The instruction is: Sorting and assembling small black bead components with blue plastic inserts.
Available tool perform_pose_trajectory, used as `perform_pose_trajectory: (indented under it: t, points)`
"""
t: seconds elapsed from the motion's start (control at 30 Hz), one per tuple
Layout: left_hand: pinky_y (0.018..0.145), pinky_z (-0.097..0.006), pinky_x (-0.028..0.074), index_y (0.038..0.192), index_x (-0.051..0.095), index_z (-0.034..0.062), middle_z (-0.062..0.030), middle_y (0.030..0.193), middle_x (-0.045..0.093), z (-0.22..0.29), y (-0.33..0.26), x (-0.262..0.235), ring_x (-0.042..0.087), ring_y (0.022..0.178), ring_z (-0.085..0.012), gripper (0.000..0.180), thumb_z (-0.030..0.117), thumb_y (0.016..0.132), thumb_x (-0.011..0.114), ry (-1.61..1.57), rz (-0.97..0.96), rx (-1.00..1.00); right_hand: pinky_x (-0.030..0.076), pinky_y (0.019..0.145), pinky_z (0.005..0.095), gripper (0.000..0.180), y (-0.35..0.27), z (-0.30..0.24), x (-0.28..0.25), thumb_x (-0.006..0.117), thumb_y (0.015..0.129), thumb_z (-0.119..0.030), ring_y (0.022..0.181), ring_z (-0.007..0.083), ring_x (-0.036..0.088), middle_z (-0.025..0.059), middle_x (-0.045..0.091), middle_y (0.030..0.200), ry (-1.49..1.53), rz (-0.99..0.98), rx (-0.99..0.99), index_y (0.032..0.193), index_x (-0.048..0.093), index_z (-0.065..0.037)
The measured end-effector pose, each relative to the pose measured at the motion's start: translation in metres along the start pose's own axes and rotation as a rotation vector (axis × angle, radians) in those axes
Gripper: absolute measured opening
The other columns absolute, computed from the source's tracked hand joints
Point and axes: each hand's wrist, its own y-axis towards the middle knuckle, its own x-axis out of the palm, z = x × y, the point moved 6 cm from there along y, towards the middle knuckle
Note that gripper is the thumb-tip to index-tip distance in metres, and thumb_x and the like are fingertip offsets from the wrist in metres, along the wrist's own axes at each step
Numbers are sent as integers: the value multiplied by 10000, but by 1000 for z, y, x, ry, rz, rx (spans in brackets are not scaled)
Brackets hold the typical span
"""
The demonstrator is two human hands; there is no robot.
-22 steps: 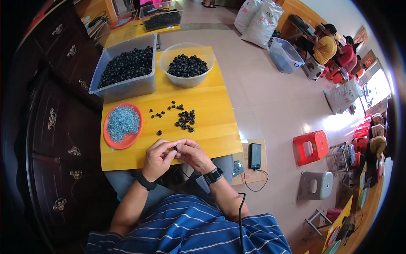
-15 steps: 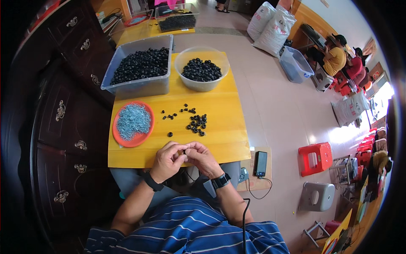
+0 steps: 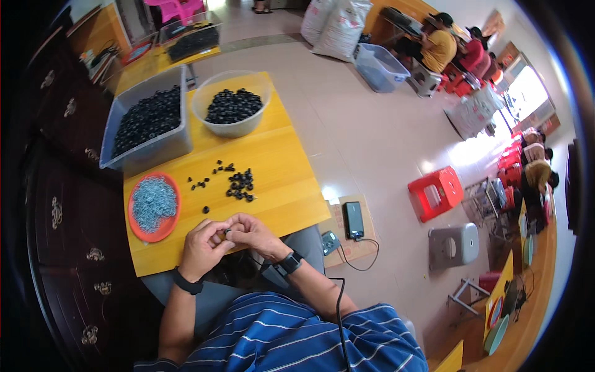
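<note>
My left hand (image 3: 203,247) and my right hand (image 3: 250,232) meet at the near edge of the yellow table (image 3: 282,180), fingertips pinched together on a small black part (image 3: 227,232). A loose heap of small black parts (image 3: 238,183) lies on the table just beyond my hands. To the left stands an orange plate (image 3: 137,226) filled with small silvery-blue metal pieces (image 3: 152,201). Further back are a round clear bowl (image 3: 230,129) and a clear rectangular tub (image 3: 149,153), both full of black parts.
A dark wooden cabinet (image 3: 59,204) runs along the left. On the floor to the right lie a phone (image 3: 354,219) with a cable, a red stool (image 3: 436,193) and a grey stool (image 3: 454,244). Other people (image 3: 446,46) sit at the far right beside white sacks (image 3: 338,28).
The view has shifted slightly; my hands stay together at the table's near edge, fingers still working on a small part.
</note>
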Motion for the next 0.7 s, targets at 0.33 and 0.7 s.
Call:
perform_pose_trajectory:
  t: [0.33, 0.7]
  points:
    - [571, -274, 491, 1032, 652, 11, -84, 863, 606, 10, 4, 6, 604, 616, -161, 289, -9, 757, 737, 69, -102, 6, 498, 722, 202, 240, 0, 0, -6, 637, 956, -147, 813, 49, 590, -11, 619, 889, -21, -92, -62, 1130, 506, -49]
    - [586, -297, 521, 1024, 632, 2, -103, 877, 616, 16, 9, 2, 661, 668, -200, 226, 27, 812, 705, 104, -63, 30, 489, 749, 211, 208, -2, 2, -7, 586, 993, -257, 786, 68, 574, -5, 603, 885, 44, 16, 18, 1025, 584, -52]
